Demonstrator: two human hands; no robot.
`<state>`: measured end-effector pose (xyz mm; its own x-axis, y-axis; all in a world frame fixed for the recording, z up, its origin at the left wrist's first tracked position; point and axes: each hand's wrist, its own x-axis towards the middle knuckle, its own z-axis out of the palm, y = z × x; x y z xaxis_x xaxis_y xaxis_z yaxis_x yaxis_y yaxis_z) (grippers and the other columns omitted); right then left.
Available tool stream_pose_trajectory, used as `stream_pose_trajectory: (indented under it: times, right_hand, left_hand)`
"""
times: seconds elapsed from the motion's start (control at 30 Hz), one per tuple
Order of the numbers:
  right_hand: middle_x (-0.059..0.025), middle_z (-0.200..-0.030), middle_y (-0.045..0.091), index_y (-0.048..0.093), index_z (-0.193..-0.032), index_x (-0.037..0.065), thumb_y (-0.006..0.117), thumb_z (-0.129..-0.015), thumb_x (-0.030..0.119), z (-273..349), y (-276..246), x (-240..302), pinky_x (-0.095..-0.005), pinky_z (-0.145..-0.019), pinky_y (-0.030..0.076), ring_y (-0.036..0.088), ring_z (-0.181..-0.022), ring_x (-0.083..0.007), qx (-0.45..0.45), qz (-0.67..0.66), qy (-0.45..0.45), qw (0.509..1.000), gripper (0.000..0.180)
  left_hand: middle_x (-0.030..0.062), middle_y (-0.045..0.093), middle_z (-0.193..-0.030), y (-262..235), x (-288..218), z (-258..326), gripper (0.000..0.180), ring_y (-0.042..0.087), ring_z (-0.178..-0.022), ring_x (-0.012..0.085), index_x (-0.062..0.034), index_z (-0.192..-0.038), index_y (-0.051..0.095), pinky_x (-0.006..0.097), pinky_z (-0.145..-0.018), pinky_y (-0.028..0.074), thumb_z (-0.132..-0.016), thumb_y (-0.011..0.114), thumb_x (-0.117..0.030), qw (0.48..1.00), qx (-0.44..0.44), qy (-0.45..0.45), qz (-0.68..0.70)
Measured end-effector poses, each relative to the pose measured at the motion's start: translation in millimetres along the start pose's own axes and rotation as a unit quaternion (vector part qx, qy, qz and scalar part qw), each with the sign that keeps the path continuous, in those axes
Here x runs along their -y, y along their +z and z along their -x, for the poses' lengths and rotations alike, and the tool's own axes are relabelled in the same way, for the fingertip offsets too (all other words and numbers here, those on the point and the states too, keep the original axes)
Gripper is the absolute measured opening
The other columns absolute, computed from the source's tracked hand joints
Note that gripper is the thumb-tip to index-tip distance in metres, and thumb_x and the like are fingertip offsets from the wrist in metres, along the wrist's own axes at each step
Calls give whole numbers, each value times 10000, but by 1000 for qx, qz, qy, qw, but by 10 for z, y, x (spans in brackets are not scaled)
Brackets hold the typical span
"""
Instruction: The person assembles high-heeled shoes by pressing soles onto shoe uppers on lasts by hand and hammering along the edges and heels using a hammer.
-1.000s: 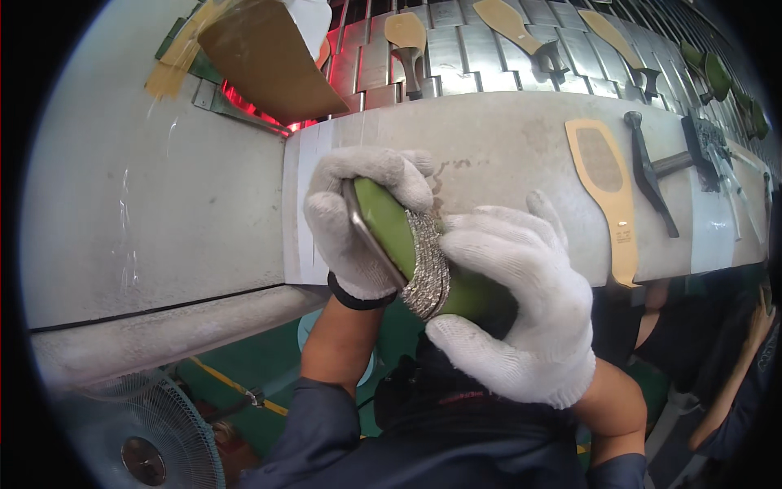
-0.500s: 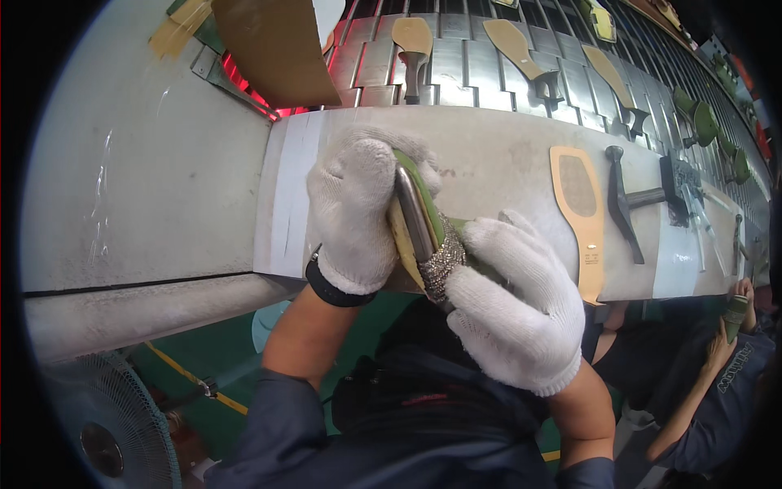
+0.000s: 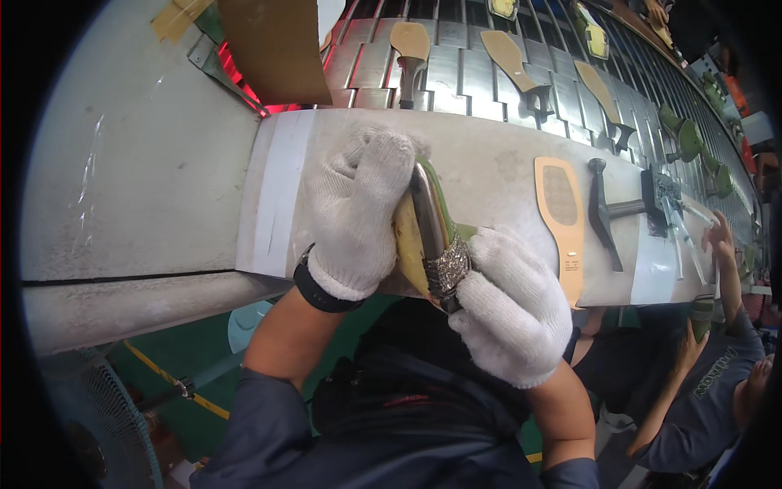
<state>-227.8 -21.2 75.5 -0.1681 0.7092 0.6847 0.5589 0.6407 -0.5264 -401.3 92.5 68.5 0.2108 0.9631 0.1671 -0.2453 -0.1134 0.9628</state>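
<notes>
Between my two white-gloved hands is a shoe (image 3: pixel 432 213), tilted over the bench. It has a green upper, a dark metallic side edge, a yellow part on the left and a glittering stone-covered band (image 3: pixel 449 270). My left hand (image 3: pixel 358 213) is closed round its upper left end, with the fingertips partly hidden behind it. My right hand (image 3: pixel 519 303) pinches the lower right side beside the glittering band. Nearest to the right hand on the bench lies a tan insole (image 3: pixel 572 262).
A hammer (image 3: pixel 603 213) and a black block-shaped brush (image 3: pixel 654 200) lie right of the insole. Beyond the bench (image 3: pixel 481 147), a slatted metal conveyor (image 3: pixel 456 69) carries soles and shoe parts. A co-worker (image 3: pixel 692 407) is at the right; a fan (image 3: pixel 106 416) stands lower left.
The shoe has turned slightly more upright, and my left hand has shifted along its upper end. The view has moved a little. The co-worker's one hand now reaches up toward the bench.
</notes>
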Motion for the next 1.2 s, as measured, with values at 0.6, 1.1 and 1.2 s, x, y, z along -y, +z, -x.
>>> stream_pose_trajectory:
  times: [0.6, 1.1, 1.2]
  right_hand:
    - [-190, -1244, 753, 817, -1131, 108, 883, -800, 174, 160, 95, 97, -595, -1027, 624, 769, -1122, -420, -19, 53, 17, 998, 344]
    - [-227, -1220, 723, 795, -1209, 118, 802, -834, 185, -30, 217, 393, -570, -938, 633, 751, -1051, -402, 28, 106, 48, 993, 380]
    - [-224, -1270, 704, 783, -1242, 145, 781, -830, 196, 20, 314, 433, -607, -985, 605, 737, -1089, -405, 33, 103, 48, 993, 415]
  left_hand:
    - [112, 696, -905, -155, -49, 46, 622, 715, -828, 210, 3, -1153, 656, 458, -1016, 600, -1125, 563, -611, 999, 40, 31, -11]
    - [117, 713, -886, -366, 159, 142, 640, 678, -800, 224, -46, -1191, 651, 478, -1066, 540, -1151, 439, -649, 1000, -7, -4, 24]
    - [130, 718, -888, -442, 241, 180, 681, 672, -807, 232, -51, -1188, 652, 491, -1060, 537, -1148, 398, -682, 998, -17, 3, 55]
